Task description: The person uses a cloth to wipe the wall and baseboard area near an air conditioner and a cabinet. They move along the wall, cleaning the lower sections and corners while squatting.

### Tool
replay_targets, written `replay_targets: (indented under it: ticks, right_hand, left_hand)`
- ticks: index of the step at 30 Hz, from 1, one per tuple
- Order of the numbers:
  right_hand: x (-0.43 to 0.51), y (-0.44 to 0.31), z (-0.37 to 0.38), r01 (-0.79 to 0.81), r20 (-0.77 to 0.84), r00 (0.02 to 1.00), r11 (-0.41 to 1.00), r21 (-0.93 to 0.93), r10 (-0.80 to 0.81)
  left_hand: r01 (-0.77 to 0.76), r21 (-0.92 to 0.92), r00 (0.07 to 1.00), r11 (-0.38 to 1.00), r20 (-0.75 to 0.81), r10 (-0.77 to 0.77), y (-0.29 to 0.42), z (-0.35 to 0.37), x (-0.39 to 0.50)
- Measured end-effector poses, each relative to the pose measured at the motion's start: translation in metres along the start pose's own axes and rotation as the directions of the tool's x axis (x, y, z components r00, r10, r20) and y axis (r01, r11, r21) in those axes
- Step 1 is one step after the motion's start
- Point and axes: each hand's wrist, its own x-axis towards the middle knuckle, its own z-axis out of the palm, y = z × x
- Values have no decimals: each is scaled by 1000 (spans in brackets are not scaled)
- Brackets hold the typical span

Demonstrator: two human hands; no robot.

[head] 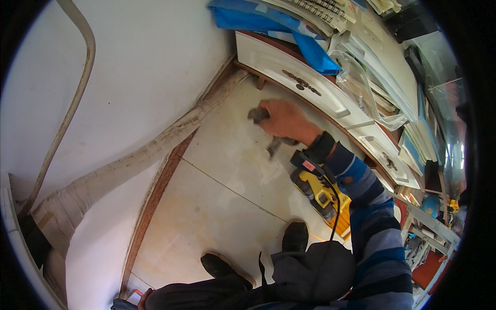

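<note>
My right hand (pixel 288 121), blurred by motion, is closed around a dark object (pixel 259 115) above the tiled floor (pixel 217 186), in front of the white drawers. A dark grey piece (pixel 276 145) shows just below the hand; whether it belongs to the held object I cannot tell. Near my right wrist, a yellow toy vehicle (pixel 319 193) with black wheels stands on the floor. Only part of my left hand (pixel 144 299) appears at the bottom left edge, beside my leg and next to a small box (pixel 135 296) in white and red; its grip is not visible.
A white drawer (pixel 290 79) with an ornate handle is at the upper right, beneath a blue cloth (pixel 317 50), spiral notebooks (pixel 317 9) and papers. A wrapped pipe (pixel 143 155) runs along the left wall. A black cable (pixel 336 209) hangs by my right arm.
</note>
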Motion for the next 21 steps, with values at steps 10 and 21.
replay_targets:
  ticks: [10,21]
  right_hand:
    - [125,-2,51,205,-271,912,913,-354,-309]
    - [114,18,95,97,-521,838,985,-146,-160]
  left_hand:
    - [98,-106,993,990,-54,-104,3,4,11]
    - [99,-239,995,966,12,-99,2,0,18]
